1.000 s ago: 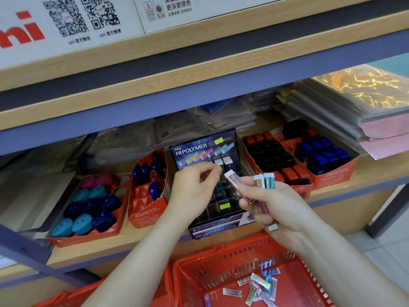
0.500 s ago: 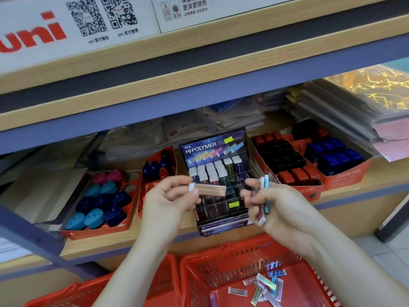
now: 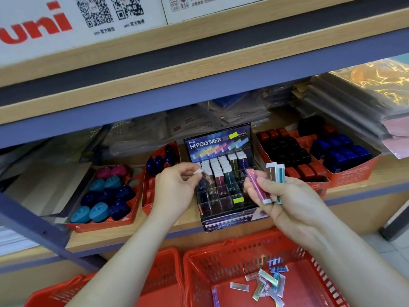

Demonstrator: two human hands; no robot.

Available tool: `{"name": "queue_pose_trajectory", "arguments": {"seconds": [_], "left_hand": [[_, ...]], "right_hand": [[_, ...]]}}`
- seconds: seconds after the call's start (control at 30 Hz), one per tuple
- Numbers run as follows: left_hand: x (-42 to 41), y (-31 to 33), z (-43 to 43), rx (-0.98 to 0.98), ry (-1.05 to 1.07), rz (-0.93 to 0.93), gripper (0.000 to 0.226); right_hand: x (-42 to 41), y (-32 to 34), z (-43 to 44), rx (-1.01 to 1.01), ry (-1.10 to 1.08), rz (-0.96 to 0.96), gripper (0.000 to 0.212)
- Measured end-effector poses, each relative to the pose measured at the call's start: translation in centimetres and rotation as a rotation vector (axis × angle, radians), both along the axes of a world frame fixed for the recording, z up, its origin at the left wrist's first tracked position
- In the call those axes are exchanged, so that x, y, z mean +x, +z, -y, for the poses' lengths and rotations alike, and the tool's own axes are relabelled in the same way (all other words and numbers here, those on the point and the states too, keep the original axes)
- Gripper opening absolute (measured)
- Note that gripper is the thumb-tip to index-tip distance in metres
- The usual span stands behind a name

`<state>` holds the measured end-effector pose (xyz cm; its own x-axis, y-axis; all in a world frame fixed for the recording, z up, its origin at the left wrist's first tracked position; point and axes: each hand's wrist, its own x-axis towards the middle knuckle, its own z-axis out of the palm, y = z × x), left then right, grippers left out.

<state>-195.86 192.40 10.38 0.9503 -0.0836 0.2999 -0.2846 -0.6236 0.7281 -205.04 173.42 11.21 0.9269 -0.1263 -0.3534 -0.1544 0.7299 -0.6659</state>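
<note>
Left hand (image 3: 177,188) is shown pinching one slim eraser (image 3: 198,171) by its white end, just before the black Hi-Polymer display box (image 3: 221,140). Three more erasers (image 3: 257,188), purple, brown and teal, are gripped in the right hand (image 3: 290,202). The box is set on a wooden shop shelf (image 3: 110,237) between orange sharpener trays (image 3: 104,224), two each side. Two red baskets (image 3: 221,245) are placed below; loose erasers (image 3: 267,282) are held in the right one.
</note>
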Motion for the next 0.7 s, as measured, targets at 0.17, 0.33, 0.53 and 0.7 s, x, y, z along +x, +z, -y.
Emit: {"name": "queue_pose_trajectory", "arguments": {"seconds": [0.17,0.33,0.53,0.7], "left_hand": [[0.5,0.4,0.4,0.206,-0.05,0.104,0.021],[0.8,0.3,0.3,0.284,-0.081,0.154,0.022],[1.3,-1.2,1.1,0.415,-0.173,0.262,0.021],[1.6,-2.0,1.0,0.48,-0.179,0.29,0.023]], "right_hand": [[-0.2,-0.1,0.1,-0.027,0.036,-0.047,0.015],[0.1,-0.1,0.0,-0.064,0.082,0.004,0.019],[-0.3,0.0,-0.4,-0.076,0.089,0.016,0.009],[-0.3,-0.2,-0.6,-0.213,0.115,-0.01,0.014]]}}
